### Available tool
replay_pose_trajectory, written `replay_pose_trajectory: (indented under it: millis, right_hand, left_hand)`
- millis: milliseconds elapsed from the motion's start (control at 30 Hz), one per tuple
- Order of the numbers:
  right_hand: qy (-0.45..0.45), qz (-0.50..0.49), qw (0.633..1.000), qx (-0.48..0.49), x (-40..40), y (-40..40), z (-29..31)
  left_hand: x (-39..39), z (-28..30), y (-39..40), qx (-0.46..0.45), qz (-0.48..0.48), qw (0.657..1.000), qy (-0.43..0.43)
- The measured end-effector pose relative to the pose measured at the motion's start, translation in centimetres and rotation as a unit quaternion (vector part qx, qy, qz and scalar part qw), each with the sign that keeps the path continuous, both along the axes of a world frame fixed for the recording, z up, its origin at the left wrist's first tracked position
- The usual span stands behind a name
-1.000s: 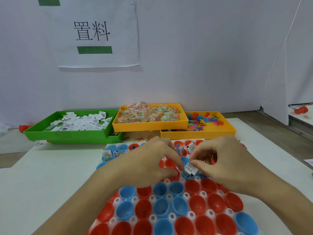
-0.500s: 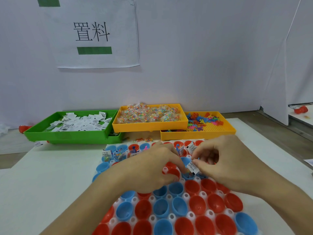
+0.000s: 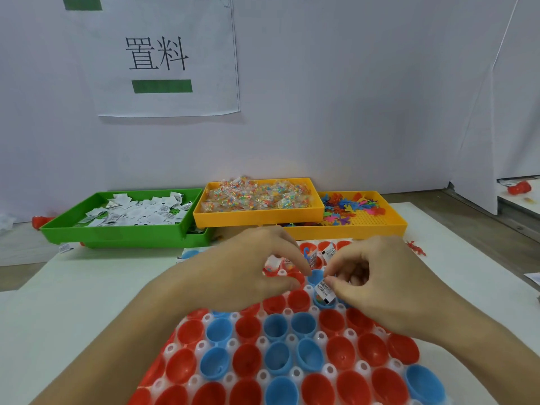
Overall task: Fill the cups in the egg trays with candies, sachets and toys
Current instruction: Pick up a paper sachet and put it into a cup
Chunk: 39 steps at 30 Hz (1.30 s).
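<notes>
— Our right hand (image 3: pixel 377 285) pinches a sachet (image 3: pixel 325 292) by its top edge, thumb and forefinger closed on it, the packet hanging into a blue cup (image 3: pixel 320 302) of the egg tray (image 3: pixel 286 337).

— And the left hand (image 3: pixel 248 276)?

— Curled over the cups just beside it, fingertips near the same blue cup. We cannot tell whether it holds anything; the fingers hide the palm side.

— How do we reckon the sachet handles?

— Very light, flat and papery, we judge. It bends rather than breaks, so a soft pinch at a corner or edge is enough. It looks smooth, so it may slip or cling to a finger on release.

— So the hold we have suits it?

— We think so: the top edge leaves the lower end free to slide into the cup. The cups look like thin, stiff plastic sitting loose in the tray; pressing hard could tip one.

— Where does the rest lie?

— Far cups already carry sachets and bits; the near rows of red and blue cups stand unfilled. Beyond the tray, the green bin (image 3: pixel 122 229) holds sachets, the yellow bin (image 3: pixel 260 214) candies (image 3: pixel 257 195), and the one to its right toys (image 3: pixel 350 207).
</notes>
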State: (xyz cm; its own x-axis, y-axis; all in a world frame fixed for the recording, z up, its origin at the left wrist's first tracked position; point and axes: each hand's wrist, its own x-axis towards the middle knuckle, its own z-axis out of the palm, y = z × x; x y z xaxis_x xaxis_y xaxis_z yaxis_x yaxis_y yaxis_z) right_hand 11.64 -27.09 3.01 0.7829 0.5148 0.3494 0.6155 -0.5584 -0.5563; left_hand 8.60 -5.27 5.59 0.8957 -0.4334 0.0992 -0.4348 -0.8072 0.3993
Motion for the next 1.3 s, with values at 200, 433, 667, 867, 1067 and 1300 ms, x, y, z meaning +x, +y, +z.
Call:
replay_pose_trajectory:
  millis: [200, 433, 667, 867, 1067, 1300]
  right_hand:
    - [-0.001, 0.002, 1.000, -0.030, -0.1, 0.2, -0.5]
    - [-0.009, 0.006, 0.999, -0.038, -0.1, 0.0, -0.3]
    - [-0.025, 0.020, 0.998, -0.045, 0.0, -0.2, 0.0]
    - [-0.025, 0.043, 0.996, -0.070, 0.1, -0.3, 0.1]
    - [-0.035, 0.058, 0.993, -0.097, 0.2, -0.4, 0.2]
    - [-0.055, 0.071, 0.985, -0.148, 0.4, -0.5, 0.2]
  left_hand:
    - [-0.3, 1.0, 0.5, -0.018, 0.025, 1.000, -0.002]
    - [-0.4, 0.4, -0.4, 0.019, 0.005, 1.000, 0.003]
    - [-0.5, -1.3, -1.5, 0.088, -0.006, 0.995, 0.041]
    - [-0.1, -1.2, -1.0, 0.065, 0.002, 0.998, 0.015]
    - [0.0, -1.3, -0.9, 0.060, -0.002, 0.998, 0.011]
    - [0.0, -1.3, -0.9, 0.055, 0.003, 0.998, 0.016]
